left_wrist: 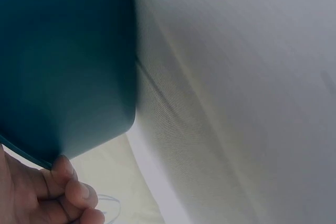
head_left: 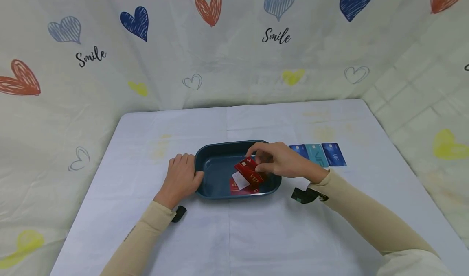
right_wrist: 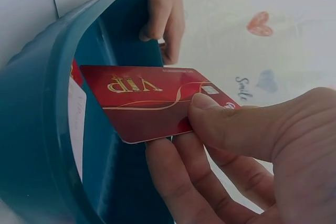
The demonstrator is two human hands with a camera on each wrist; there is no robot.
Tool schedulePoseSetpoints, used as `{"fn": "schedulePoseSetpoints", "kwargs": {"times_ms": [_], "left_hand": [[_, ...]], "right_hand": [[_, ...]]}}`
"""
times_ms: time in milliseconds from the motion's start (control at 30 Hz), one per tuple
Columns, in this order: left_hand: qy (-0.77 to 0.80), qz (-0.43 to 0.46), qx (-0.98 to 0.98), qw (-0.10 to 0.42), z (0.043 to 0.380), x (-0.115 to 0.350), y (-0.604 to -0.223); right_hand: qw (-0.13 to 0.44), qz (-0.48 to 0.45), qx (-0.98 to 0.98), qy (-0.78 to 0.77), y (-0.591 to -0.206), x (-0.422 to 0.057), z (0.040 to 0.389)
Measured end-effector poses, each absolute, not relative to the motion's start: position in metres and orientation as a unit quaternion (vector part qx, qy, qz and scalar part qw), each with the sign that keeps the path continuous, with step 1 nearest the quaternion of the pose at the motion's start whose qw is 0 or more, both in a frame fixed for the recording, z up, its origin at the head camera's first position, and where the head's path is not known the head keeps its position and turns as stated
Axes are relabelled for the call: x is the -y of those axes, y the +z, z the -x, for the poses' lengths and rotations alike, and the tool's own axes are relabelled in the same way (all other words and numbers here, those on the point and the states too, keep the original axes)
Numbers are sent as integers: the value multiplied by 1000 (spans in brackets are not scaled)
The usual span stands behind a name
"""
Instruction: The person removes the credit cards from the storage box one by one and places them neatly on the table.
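Observation:
A dark teal tray (head_left: 216, 174) stands on the table. At its left end my left hand (head_left: 182, 177) grips the rim, and the left wrist view shows curled fingers (left_wrist: 79, 195) against the tray's edge. Over the tray's right half, my right hand (head_left: 280, 158) pinches a red VIP card (right_wrist: 142, 100) between thumb and fingers; the card is tilted, with gold lettering and a chip. Below it in the tray lie a white card (head_left: 239, 181) and another red card (head_left: 242, 189), both partly covered.
Right of the tray, three cards lie in a row: a blue card (head_left: 299, 150) partly behind my right hand, a teal VIP card (head_left: 316, 154) and a dark blue card (head_left: 334, 154). A white cloth covers the table (head_left: 176, 243); a heart-patterned curtain (head_left: 234, 52) hangs behind it.

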State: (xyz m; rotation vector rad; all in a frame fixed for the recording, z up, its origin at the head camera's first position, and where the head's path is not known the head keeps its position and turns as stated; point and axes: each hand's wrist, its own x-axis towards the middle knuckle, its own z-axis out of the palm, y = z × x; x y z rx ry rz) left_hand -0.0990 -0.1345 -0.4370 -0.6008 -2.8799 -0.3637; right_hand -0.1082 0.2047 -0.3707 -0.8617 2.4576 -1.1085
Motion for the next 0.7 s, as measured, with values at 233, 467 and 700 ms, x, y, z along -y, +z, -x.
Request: {"fn": "schedulePoseSetpoints", "kwargs": {"times_ms": [233, 467, 700], "left_hand": [[-122, 203, 968, 88, 99, 134, -437], [-120, 205, 967, 92, 99, 135, -437], [-120, 204, 967, 93, 99, 135, -437]], "right_hand": [[157, 284, -848, -418, -368, -208, 105], [116, 277, -864, -405, -368, -213, 103], [112, 262, -852, -439, -369, -219, 102]]}}
